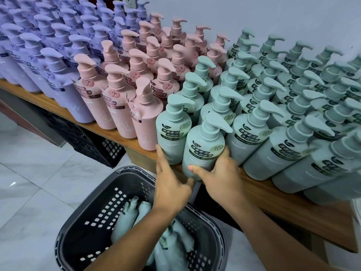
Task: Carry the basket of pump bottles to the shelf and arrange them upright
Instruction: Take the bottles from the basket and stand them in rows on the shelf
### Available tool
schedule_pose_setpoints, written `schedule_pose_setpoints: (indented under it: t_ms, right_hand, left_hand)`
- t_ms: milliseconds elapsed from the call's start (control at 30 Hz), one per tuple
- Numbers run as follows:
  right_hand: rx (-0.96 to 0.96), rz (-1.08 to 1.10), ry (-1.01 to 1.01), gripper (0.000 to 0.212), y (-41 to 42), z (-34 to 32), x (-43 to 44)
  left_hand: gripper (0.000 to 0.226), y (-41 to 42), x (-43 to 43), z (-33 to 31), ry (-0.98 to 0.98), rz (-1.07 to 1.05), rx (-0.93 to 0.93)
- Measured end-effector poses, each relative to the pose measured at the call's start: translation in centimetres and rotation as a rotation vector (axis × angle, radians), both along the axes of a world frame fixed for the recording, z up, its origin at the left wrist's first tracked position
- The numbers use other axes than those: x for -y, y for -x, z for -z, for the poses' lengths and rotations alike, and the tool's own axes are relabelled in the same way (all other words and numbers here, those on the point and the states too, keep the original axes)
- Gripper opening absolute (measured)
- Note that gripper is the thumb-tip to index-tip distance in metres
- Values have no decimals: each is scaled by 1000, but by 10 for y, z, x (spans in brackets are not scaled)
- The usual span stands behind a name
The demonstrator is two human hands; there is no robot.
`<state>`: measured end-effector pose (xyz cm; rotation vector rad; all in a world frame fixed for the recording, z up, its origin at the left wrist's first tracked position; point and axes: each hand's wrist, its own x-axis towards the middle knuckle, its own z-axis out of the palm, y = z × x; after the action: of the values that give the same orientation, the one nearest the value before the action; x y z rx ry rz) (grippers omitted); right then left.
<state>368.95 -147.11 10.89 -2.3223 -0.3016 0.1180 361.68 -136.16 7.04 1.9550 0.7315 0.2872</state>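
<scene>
Now: our right hand (220, 173) grasps a mint-green plastic pump bottle (203, 151) low on its body. The thumb lies across the front and the fingers curl round the far side. This bottle stands upright at the front edge of the brown wooden shelf (283, 204); we cannot tell whether its base sits fully on the board.

Our left hand (172, 184) is released, with the fingers nearly straight. Its fingertips touch the lower side of the neighbouring mint-green bottle (172, 133), just left of the grasped one. Its thumb rests against the foot of the grasped bottle.

Beyond and to the right of both hands, rows of mint-green pump bottles (293, 106) stand upright, packed close. Beyond the left hand and further left stands a block of pale pink pump bottles (117, 94), then lilac pump bottles (48, 61), all upright on the same shelf.

Directly below the hands, under our forearms, the dark grey perforated plastic basket (97, 216) sits on the pale marbled floor tiles (29, 173). Several mint-green bottles lying on their sides (125, 223) are inside it. Left of the left hand, under the shelf, sits a black lattice crate (88, 137).
</scene>
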Motion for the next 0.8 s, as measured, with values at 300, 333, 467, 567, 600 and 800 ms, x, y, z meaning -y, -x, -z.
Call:
schedule_pose_setpoints:
  t_ms: [300,333,467,567,600,800]
  right_hand:
    - [47,10,33,88,1,-1,-1]
    - [52,13,33,85,2,0,-1]
    - [85,19,44,87,1,4,1]
    - [100,17,53,88,-3,3,2]
    - [90,10,54,89,-5,2,2]
    - [76,11,51,88,-15,0,0]
  left_hand:
    - [48,1,22,10,-174,-1,19]
    - [45,0,20,12,-216,23,26]
    - [38,-1,23,15,-302,76,51]
    - [35,-5,23,11,-311,96,67]
    - [34,-7,23,10,-316,106,66]
    - [34,-17,22,8,-320,112,44]
